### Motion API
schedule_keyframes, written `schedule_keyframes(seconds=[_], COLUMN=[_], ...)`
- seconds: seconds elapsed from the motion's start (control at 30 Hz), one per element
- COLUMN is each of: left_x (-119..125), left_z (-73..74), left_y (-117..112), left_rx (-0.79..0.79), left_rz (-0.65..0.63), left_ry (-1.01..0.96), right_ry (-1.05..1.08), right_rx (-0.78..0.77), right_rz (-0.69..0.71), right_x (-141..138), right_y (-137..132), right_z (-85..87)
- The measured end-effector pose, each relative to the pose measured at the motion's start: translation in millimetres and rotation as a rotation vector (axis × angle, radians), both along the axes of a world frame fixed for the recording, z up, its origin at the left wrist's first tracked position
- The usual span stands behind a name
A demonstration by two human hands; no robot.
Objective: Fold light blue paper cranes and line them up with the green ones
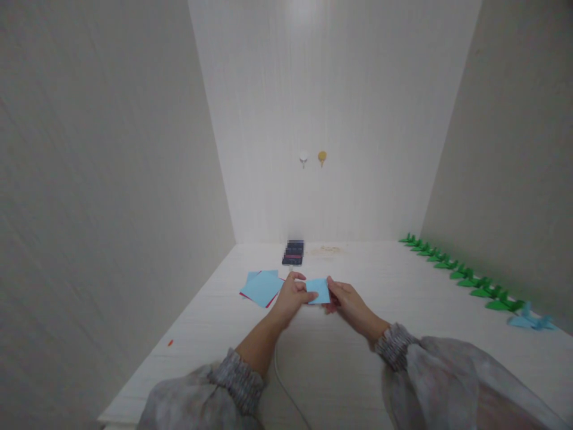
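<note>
In the head view, a small blue paper (319, 288) is pinched by both the left hand (290, 297) and the right hand (351, 303) over the white surface (349, 370). Loose sheets (263, 288) are overlapped beside the left hand, a phone (293, 253) is placed beyond, and the right edge is lined with green folded figures (481, 292) and a blue figure (530, 319).

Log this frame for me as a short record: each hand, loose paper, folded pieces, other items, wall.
Left hand: grips the left side of a small blue paper, thumb on its face
Right hand: pinches the same paper's right edge
Loose paper: blue sheets with red edges showing beneath, beside the left hand
Folded pieces: green row along the table's right side; light-blue figure at its near end
Other items: dark device, screen pixelated; pale cable; orange scrap
Wall: white hook, yellow hook
</note>
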State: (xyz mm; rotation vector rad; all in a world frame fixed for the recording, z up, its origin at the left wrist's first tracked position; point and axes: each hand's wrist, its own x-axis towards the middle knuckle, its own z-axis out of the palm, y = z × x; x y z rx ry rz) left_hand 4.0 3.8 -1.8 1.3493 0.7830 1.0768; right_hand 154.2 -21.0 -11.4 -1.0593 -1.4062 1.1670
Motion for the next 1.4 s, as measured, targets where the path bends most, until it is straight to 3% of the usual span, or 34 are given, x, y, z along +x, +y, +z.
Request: schedule_keyframes(seconds=[0.13,0.3,0.57,0.7,0.83,1.13,1.4], left_x=[0.9,2.9,-0.3,-2.8,-4.8,-7.0,-8.7], left_z=[-3.0,-5.5,-12.7,-18.1,-21.5,-6.3,3.5], left_y=[-0.5,-1.5,5.1,8.4,11.0,3.3,-1.8], left_rx=[-0.009,-0.041,-0.115,0.099,0.266,0.432,0.447], left_rz=[-0.037,-0.16,-0.084,0.013,0.01,-0.029,-0.054], left_ry=[0.015,0.091,0.256,0.532,0.719,0.845,0.913], right_ry=[-0.056,-0.068,-0.323,-0.542,-0.724,-0.877,-0.949], right_rx=[0.057,-0.034,-0.017,0.154,0.323,0.371,0.334], right_rz=[-0.011,0.057,0.098,0.06,0.011,0.033,0.039], right_x=[2.4,5.3,12.4,16.9,20.0,19.4,19.2], right_y=[3.9,4.6,9.8,11.4,8.8,4.6,2.4], right_z=[-2.5,-1.8,-9.9,-9.3,-6.1,-4.9,-2.9])
